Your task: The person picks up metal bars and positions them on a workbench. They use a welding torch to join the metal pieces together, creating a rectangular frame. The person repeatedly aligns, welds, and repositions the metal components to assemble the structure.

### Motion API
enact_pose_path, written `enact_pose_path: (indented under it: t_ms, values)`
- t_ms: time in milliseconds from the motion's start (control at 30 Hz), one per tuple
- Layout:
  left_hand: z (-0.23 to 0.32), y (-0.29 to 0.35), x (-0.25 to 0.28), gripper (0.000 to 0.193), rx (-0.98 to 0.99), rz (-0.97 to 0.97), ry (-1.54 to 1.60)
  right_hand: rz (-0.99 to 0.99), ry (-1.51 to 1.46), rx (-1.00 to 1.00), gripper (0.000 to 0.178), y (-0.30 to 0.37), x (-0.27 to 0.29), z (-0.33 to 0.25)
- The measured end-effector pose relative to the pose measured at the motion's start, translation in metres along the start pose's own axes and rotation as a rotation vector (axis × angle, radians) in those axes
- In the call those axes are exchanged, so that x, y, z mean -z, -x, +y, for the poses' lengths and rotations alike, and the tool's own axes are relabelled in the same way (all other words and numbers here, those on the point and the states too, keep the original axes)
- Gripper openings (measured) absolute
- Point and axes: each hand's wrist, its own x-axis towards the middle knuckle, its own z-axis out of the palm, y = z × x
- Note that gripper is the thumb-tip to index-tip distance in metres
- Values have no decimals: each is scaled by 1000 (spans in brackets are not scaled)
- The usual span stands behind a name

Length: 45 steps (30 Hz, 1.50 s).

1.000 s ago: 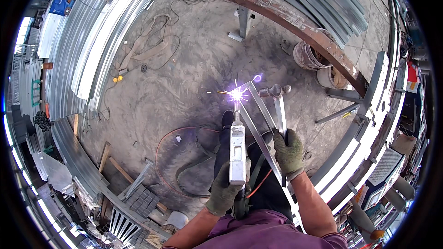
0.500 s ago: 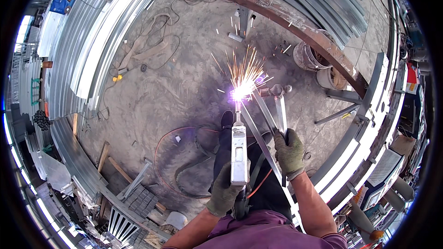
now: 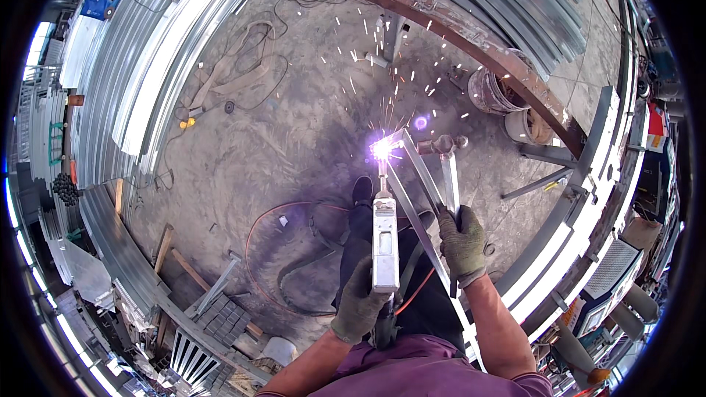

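Observation:
My left hand, in a grey-green work glove, is wrapped round the rear of a silver-white handheld welding torch. A bright purple-white glare and flying sparks at the torch's tip hide the exact contact point, by the far end of an angled metal frame made of narrow bars. Also gloved, my right hand closes round the shaft of a hammer, whose rounded head points away from me. One frame bar runs up against this hand; whether the fingers grip it too I cannot tell.
A rusty curved beam lies ahead, with buckets beside it. Long metal profiles are stacked at left and far right. A reddish cable loops on the floor near my shoe. Bricks lie lower left.
The spray of sparks has gone from a dense fan to scattered bits spread farther out, and the glare is smaller. Torch, hammer and frame have shifted only slightly; both grips are unchanged.

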Motion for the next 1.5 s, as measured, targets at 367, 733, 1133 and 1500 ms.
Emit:
enact_pose_path:
  t_ms: [367, 733, 1133, 1500]
  values:
    - [-1, 0, -2, 76, 10, 28, 0, 22, -41, 108, 20, -2, -5, 10]
    - [-1, -2, -3, 73, -6, 10, -26, -1, 12, -7, 25, 2, 2, -6]
    - [1, 4, -3, 63, -51, -34, -165, -59, -261, -90, 26, 5, 12, -26]
    - [-1, -88, -34, 53, -167, -454, -1014, -190, 458, 252, 35, -45, 130, -223]
